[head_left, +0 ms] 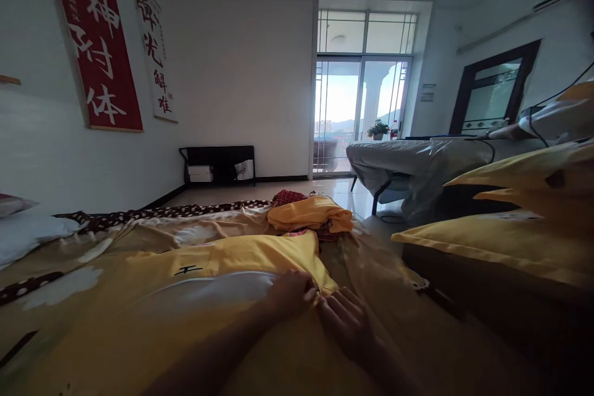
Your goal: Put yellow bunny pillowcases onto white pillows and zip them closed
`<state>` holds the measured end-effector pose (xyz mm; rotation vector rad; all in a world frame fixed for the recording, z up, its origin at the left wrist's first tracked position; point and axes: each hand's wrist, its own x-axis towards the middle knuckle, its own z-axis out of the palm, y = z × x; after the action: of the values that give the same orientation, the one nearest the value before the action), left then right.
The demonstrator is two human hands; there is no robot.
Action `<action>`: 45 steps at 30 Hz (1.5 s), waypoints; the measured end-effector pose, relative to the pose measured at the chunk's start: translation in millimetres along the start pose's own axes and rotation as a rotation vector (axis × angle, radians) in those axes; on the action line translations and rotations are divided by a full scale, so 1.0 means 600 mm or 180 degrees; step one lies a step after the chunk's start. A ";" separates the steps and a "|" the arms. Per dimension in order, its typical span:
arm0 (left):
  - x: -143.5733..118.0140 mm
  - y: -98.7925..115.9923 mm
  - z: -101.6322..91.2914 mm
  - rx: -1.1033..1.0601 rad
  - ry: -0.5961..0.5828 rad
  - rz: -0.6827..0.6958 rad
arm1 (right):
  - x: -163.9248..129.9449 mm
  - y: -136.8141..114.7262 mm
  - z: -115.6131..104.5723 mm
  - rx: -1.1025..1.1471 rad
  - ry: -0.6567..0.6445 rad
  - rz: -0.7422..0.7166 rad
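A yellow pillowcase (241, 252) lies across the bed with its long side split open. White filling of a pillow (218, 289) shows through that gap. At the right end of the opening, my left hand (292, 292) is closed in a pinch on the pillowcase edge. My right hand (346, 317) is closed on the same corner, its fingertips almost meeting those of the left. Any zipper pull between the fingers is too small to make out. Just beyond the pillowcase lies a bundled yellow cloth (310, 213) with red plaid fabric (290, 197).
Stacked yellow pillows (501, 247) rise at the right. A white pillow (34, 235) lies at the far left. Past the bed stand a plastic-covered table (394, 154), a low black shelf (223, 164) and a glass sliding door (338, 111). Scrolls (99, 43) hang on the left wall.
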<state>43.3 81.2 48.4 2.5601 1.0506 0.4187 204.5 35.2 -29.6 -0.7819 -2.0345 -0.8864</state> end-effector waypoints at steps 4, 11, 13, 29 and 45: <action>0.003 -0.002 0.000 0.0337 -0.0077 0.0011 | -0.011 0.001 0.005 0.0012 -0.0107 0.0041; 0.016 0.011 -0.014 0.0807 -0.0191 -0.0150 | 0.003 0.010 0.016 0.0435 -0.0175 0.1016; 0.023 0.014 -0.020 0.0794 -0.0135 -0.0129 | 0.014 0.014 0.015 0.0633 -0.0098 0.1690; 0.029 0.022 -0.032 0.1144 -0.0095 -0.0138 | 0.003 0.036 0.028 0.0783 -0.0265 0.1547; -0.011 -0.023 -0.063 0.1128 -0.0010 -0.0326 | -0.011 0.038 0.033 0.0831 -0.0138 0.1752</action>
<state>15.7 93.3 75.9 2.7893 1.3527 0.2164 217.5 62.3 -37.1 -1.1379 -1.7813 -0.2887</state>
